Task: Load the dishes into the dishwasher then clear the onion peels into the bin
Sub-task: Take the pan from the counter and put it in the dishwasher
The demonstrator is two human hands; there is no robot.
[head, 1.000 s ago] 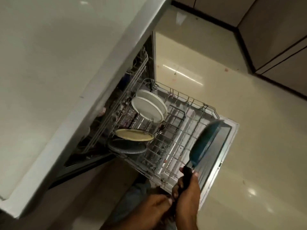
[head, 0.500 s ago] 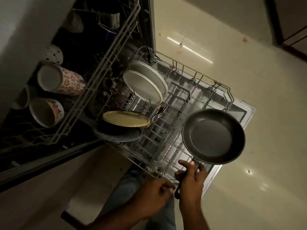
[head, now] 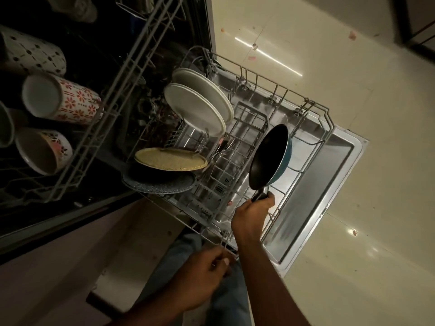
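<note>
So we're looking straight down into the open dishwasher with the lower rack [head: 277,118] pulled out over the open door [head: 329,184]. Our right hand [head: 253,215] is wrapped round the black handle of the frying pan [head: 269,156], fingers curled tight on it, and the pan is tipped up on edge, dark inside facing left and teal outside facing right. It sits over the right half of the lower rack, low among the wires, but we honestly can't tell if it's touching them or just above. Our left hand [head: 202,276] is down at the near corner of the rack with the fingers curled in, thumb nail showing; it looks right beside the rack's wire edge, though whether it's actually gripping the wire we can't tell. Already in the rack: two white plates [head: 195,109] standing tilted one behind the other at the back left, and nearer us a yellowish plate [head: 169,158] lying close to flat above a dark speckled plate [head: 160,184]. The upper rack [head: 113,90] on the left holds mugs on their sides, one with a red flower pattern [head: 61,100], one dotted [head: 30,52], and another floral one [head: 44,151] below. Shiny cream floor [head: 353,90] all around, with our jeans [head: 183,260] just under the rack.
</note>
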